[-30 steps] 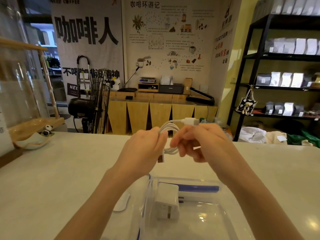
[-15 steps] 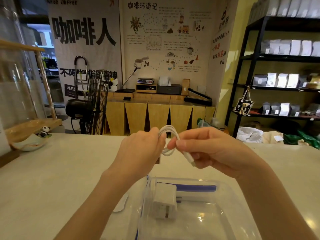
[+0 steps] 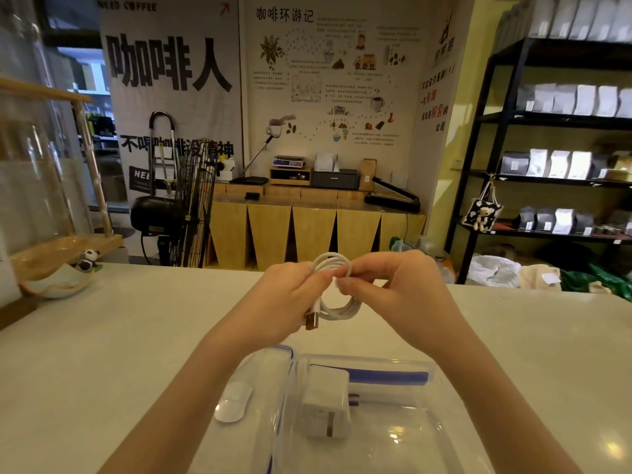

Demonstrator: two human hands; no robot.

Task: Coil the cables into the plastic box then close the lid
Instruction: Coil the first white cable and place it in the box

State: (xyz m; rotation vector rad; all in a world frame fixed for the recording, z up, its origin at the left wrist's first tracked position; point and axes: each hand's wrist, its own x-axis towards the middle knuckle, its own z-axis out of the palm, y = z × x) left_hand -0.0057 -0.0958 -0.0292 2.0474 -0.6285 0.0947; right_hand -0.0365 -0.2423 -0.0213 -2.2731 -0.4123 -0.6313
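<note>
White cable (image 3: 337,289) coil pinched between left hand (image 3: 290,299) and right hand (image 3: 393,292), far plug hidden.

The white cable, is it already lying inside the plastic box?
No, the white cable is held coiled between the left hand and right hand, above the counter beyond the plastic box.
</note>
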